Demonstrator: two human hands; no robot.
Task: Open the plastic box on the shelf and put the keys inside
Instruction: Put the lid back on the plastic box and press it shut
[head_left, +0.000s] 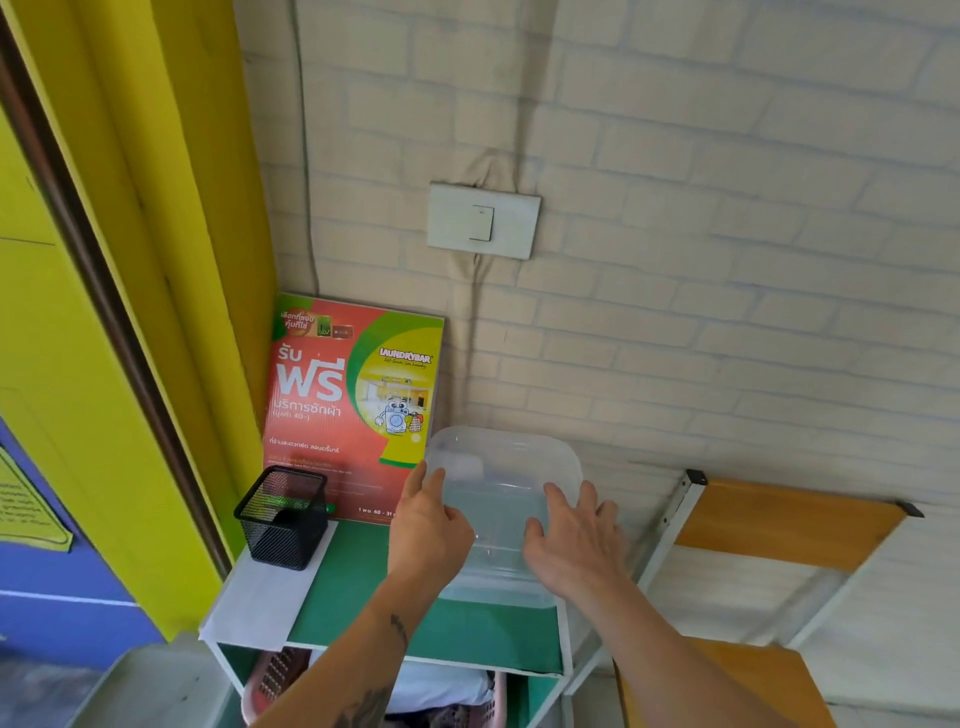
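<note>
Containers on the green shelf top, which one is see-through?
The clear plastic box at the right end, with the left hand and right hand on it. The other, a black mesh cup at the left, is dark wire.

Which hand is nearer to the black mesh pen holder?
Left. The left hand lies on the plastic box just right of the mesh holder; the right hand is farther right.

Head view, close, downward onto shelf (363, 582)
</note>
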